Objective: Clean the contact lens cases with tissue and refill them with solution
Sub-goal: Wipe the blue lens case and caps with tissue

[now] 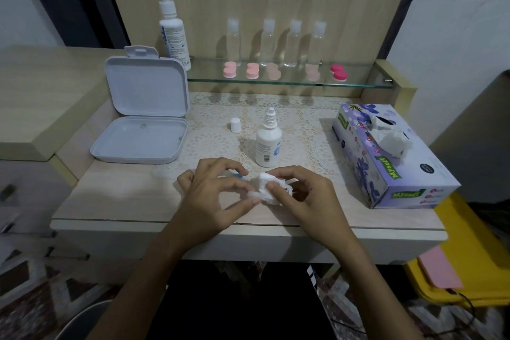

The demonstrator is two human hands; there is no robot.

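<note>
Left hand (212, 196), lower centre of frame: fingers curled around a small blue-edged item (238, 176), probably a lens case part, mostly hidden. Right hand (300, 196), just beside it: fingertips pinching a crumpled white tissue (266, 188) against the left hand's thumb and forefinger; whether the tissue touches the blue item cannot be told. Small solution bottle (268, 143), centre of frame, upright on the lace mat (303, 130) just above the hands, uncapped; its white cap (236, 125) stands to the left, apart. Tissue box (392, 157), right of frame, a sheet pulled up from its slot. Open white hinged box (143, 116), left of frame, lid raised. Glass shelf (289, 83), upper centre: five lens cases, two pink (241, 70), two pale peach (292, 73), one magenta (339, 72), all capped, in front of four clear bottles (278, 44); a tall solution bottle (172, 33) at upper left. Progress, judged: wiping stage on one case, near the start; no refilling evident, though the small bottle is ready; the shelf cases appear untouched.
</note>
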